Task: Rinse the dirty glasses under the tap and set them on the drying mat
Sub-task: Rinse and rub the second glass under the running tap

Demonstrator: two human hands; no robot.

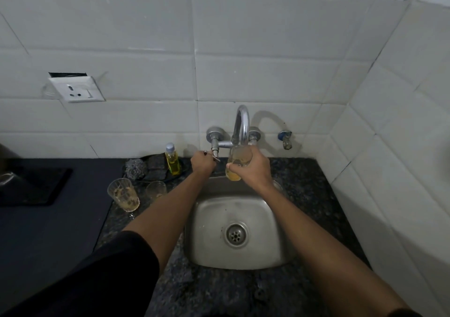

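Glass in hand (239, 162): clear tumbler with yellowish residue, held directly beneath the curved spout of the tap (241, 124), its mouth raised close to the spout outlet. The right hand (253, 168) grips it, fingers and thumb wrapped round the body from the near side; the base shows below the thumb. It hangs above the far edge of the steel sink (209, 219).

The left hand (202, 163) is just to the left of the held glass, well apart from it, fingers curled around the lever handle (214, 157) of the left valve.

Two further dirty glasses stand on the speckled counter (304, 190), left of the left forearm: a ribbed glass (124, 195) with brown residue nearer the viewer, and a smaller glass (155, 190) beyond it, partly hidden by the forearm.

Beyond these, left of the left hand: a steel scourer (135, 167) and a bottle of yellow liquid (171, 159) against the tiled wall.

Far left of both hands: a dark mat (36, 185) on a dark surface. A wall socket (76, 89) sits above it. A small separate tap (285, 139) projects from the wall right of the right hand.
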